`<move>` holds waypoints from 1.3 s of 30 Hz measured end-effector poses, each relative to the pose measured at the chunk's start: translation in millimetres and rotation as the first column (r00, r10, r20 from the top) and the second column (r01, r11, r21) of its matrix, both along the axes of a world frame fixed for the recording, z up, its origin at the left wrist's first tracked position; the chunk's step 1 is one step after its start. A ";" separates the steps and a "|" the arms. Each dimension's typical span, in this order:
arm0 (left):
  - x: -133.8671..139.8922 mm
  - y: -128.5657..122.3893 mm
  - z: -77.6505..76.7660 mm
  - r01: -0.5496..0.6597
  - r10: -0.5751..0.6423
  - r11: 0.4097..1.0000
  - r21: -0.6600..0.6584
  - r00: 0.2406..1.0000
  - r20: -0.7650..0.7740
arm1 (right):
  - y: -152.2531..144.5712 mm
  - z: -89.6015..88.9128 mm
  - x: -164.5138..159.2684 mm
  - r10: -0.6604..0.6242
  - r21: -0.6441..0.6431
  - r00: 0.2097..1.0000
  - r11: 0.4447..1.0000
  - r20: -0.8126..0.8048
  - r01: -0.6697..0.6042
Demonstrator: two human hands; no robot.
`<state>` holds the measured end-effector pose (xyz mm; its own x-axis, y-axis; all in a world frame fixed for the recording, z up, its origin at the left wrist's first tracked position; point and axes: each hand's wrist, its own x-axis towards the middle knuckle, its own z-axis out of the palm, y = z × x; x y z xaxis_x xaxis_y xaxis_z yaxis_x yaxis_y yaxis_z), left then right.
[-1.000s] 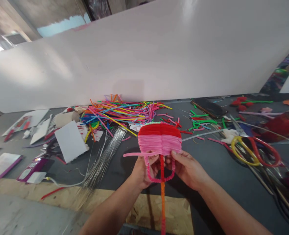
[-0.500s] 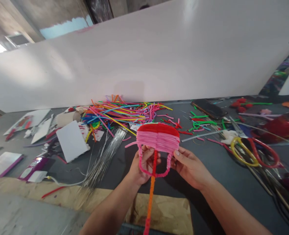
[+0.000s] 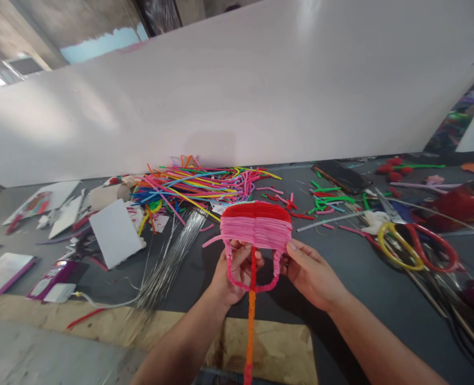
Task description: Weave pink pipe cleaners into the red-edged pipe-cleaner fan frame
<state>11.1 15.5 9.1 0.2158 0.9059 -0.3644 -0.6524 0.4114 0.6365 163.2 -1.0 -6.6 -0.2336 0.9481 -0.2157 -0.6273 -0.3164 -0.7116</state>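
Observation:
A pipe-cleaner piece (image 3: pixel 257 230) is held up in front of me over the dark table. Its upper part is wound in red and pink rows; below, a bare pink frame loop hangs around a red and orange stem (image 3: pixel 252 315). One loose pink end juts out at its left. My left hand (image 3: pixel 237 272) is closed on the piece and stem from behind, some fingers hidden. With thumb and fingers, my right hand (image 3: pixel 309 270) pinches the right edge of the frame.
Behind the piece lies a heap of colourful pipe cleaners (image 3: pixel 197 184), with a bundle of thin wires (image 3: pixel 173 262) to its left. Scissors (image 3: pixel 417 246), a phone (image 3: pixel 341 176) and a red can (image 3: pixel 457 203) lie rightward. A white board (image 3: pixel 237 96) stands along the back.
The lower end of the stem has swung slightly right. The piece has shifted a little left; both hands keep their hold.

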 end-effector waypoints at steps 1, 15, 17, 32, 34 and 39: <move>-0.2 0.0 0.2 -0.002 0.002 1.000 0.006 1.000 0.000 | 0.2 1.0 0.4 -0.003 -0.007 1.000 1.000 -0.010 0.002; -2.3 -5.3 -7.1 0.281 -0.281 0.959 -0.028 0.959 -0.037 | 5.2 -6.1 9.7 -0.014 0.070 0.985 0.998 0.173 0.001; -1.3 -5.2 -8.1 0.259 -0.260 0.966 -0.020 0.963 -0.070 | 4.8 -4.4 9.3 -0.005 0.071 0.988 0.997 0.153 -0.006; 4.6 -12.4 -4.9 0.082 -0.057 0.994 0.068 0.950 -0.306 | 1.9 -6.0 5.8 0.062 0.081 0.987 0.994 0.147 -0.075; 4.0 -12.4 -3.4 0.078 -0.059 0.995 0.054 0.954 -0.294 | 2.0 -7.2 5.5 0.058 0.085 0.985 0.994 0.161 -0.072; 3.1 -9.6 -4.8 0.055 -0.031 0.996 0.076 0.959 -0.282 | 2.5 -7.6 5.0 -0.004 0.078 0.978 0.997 0.208 -0.012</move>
